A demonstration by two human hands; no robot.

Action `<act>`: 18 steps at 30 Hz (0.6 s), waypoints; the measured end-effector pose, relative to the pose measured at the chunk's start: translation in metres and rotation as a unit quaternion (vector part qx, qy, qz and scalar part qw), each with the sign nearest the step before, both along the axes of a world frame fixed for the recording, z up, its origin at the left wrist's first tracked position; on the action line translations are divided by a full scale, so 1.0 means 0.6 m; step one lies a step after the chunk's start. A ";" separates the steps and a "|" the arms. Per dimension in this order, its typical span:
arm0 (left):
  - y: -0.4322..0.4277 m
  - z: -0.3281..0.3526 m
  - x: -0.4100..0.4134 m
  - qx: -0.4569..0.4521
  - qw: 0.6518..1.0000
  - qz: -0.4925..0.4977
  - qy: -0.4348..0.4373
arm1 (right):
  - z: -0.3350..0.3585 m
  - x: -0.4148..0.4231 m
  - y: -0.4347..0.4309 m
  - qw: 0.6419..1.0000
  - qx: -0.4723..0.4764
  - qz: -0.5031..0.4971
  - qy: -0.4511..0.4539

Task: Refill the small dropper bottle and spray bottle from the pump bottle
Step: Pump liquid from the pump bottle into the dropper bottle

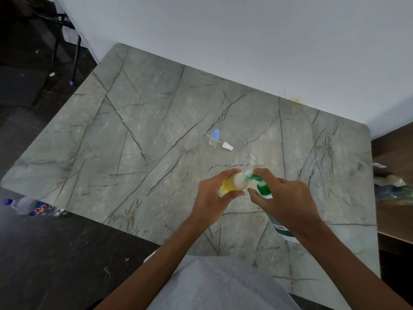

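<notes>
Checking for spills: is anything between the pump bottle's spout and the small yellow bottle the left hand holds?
Nothing visible. The left hand holds the small yellow bottle with its top right against the pump bottle at its green spout, under the right hand. The joint itself is blurred.

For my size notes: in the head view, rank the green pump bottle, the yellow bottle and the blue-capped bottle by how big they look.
Largest: green pump bottle, partly under the right hand.
Next: yellow bottle, held in the left hand.
Smallest: blue-capped bottle, though it sits farther from the camera, so less sure.
</notes>
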State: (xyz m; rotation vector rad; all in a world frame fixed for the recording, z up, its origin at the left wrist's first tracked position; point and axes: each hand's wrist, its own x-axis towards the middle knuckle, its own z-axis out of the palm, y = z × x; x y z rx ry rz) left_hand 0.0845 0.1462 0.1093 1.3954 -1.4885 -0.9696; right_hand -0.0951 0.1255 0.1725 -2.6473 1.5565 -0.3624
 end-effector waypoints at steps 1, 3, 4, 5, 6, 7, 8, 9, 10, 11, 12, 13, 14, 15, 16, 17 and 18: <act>0.001 0.000 -0.001 0.001 1.000 -0.001 0.003 | 0.000 0.000 0.000 1.000 -0.010 0.003 -0.004; 0.002 0.003 -0.002 0.001 1.000 -0.002 0.004 | -0.001 -0.001 0.000 1.000 -0.018 0.009 -0.006; 0.002 0.003 -0.002 0.002 1.000 -0.002 0.004 | -0.001 -0.001 0.000 1.000 -0.016 0.010 -0.004; 0.002 0.003 -0.002 0.001 1.000 -0.002 0.003 | 0.000 -0.001 0.000 1.000 -0.013 0.010 0.002; 0.002 0.003 -0.002 0.001 1.000 -0.001 0.002 | 0.000 -0.001 -0.001 1.000 -0.010 0.008 0.012; 0.002 0.002 -0.001 0.001 1.000 0.000 0.002 | 0.001 -0.001 -0.001 1.000 -0.005 0.004 0.023; 0.002 0.002 -0.001 0.004 1.000 0.001 0.003 | 0.002 -0.001 -0.001 0.999 0.001 -0.002 0.032; 0.003 0.002 -0.001 0.006 1.000 0.001 0.005 | 0.003 -0.002 0.000 0.999 0.008 -0.008 0.039; 0.003 0.002 -0.002 0.006 1.000 0.002 0.007 | 0.003 -0.002 0.000 0.999 0.013 -0.012 0.044; 0.004 0.001 -0.002 0.006 1.000 0.003 0.007 | 0.003 -0.003 0.001 0.999 0.015 -0.011 0.046; 0.004 0.001 -0.002 0.006 1.000 0.003 0.006 | 0.003 -0.004 0.002 0.999 0.015 -0.009 0.047; 0.004 0.000 -0.003 0.006 1.000 0.004 0.005 | 0.002 -0.004 0.001 0.999 0.013 -0.006 0.048; 0.004 0.000 -0.003 0.006 1.000 0.004 0.005 | 0.002 -0.004 0.001 0.999 0.012 -0.004 0.046; 0.004 -0.001 -0.003 0.007 1.000 0.004 0.005 | 0.001 -0.005 0.001 0.999 0.011 -0.002 0.042; 0.005 -0.001 -0.004 0.009 1.000 0.004 0.006 | -0.001 -0.006 0.001 0.999 0.010 0.000 0.036; 0.005 -0.001 -0.004 0.012 1.000 0.004 0.006 | -0.002 -0.007 0.002 1.000 0.009 0.002 0.026; 0.005 -0.002 -0.005 0.013 1.000 0.003 0.004 | -0.004 -0.007 0.002 1.000 0.008 0.006 0.014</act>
